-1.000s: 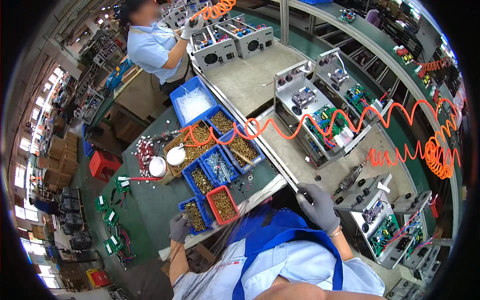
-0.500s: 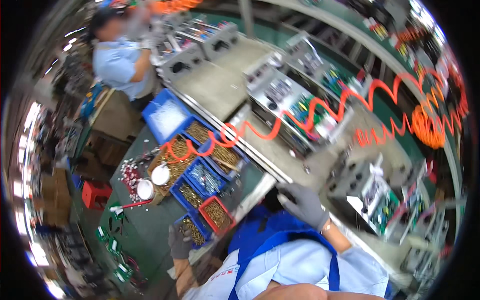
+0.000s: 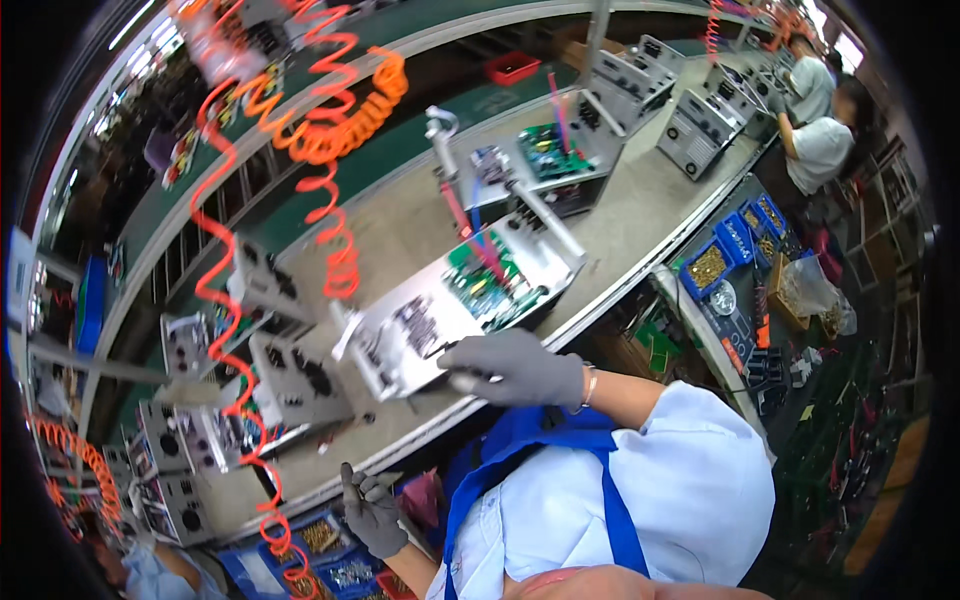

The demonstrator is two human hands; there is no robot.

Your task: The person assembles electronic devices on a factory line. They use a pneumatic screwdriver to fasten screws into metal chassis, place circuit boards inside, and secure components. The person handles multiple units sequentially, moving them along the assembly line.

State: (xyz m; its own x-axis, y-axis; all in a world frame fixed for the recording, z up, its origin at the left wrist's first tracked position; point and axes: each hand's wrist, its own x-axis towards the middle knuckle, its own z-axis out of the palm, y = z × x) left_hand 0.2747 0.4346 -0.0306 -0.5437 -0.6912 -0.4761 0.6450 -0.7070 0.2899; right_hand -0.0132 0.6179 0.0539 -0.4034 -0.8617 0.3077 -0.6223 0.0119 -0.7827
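My right hand [image 3: 515, 368], in a grey glove, lies at the near edge of an open metal chassis [image 3: 385, 372]. Its bent fingers and thumb close over that edge, partly hiding it. Inside the chassis sit a green circuit board [image 3: 490, 282] and dark components, with red and blue wires [image 3: 484, 250] rising from it. A small white spot shows by the glove; I cannot make out what it is. My left hand [image 3: 372, 508], gloved too, hangs lower left beside the bench edge. Its index finger is stretched out, the others are loosely bent, and nothing shows in it.
More metal chassis [image 3: 570, 150] stand along the curved bench. A red coiled hose [image 3: 215, 290] hangs at left, near an orange coil [image 3: 345, 130]. Blue bins of screws [image 3: 320, 538] lie lower left, others [image 3: 706, 268] at right. Co-workers [image 3: 825, 150] stand far right; another person [image 3: 160, 570] is lower left.
The view has swung right along the bench; the screw bins are now lower left. My left hand has left the bin's side, and my right hand has come to the chassis edge.
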